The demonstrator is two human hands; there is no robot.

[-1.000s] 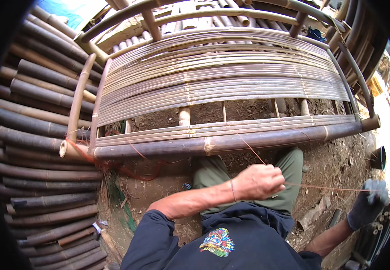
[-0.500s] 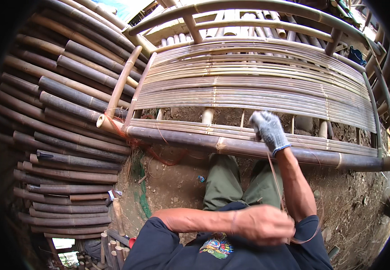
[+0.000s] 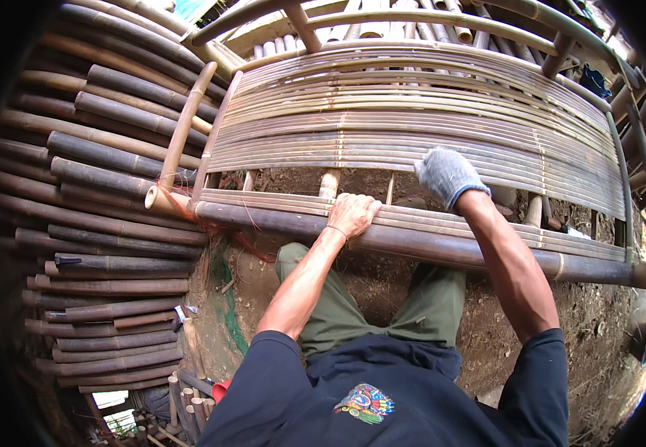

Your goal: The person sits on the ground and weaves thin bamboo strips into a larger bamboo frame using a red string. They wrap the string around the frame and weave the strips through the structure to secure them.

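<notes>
Only one view is given, taken from a camera worn on the head. The scene is seen from above, looking steeply down and a little forward. Everything is seen from close up. Straight lines are bent near the rim, and the corners of the frame are left black.
</notes>
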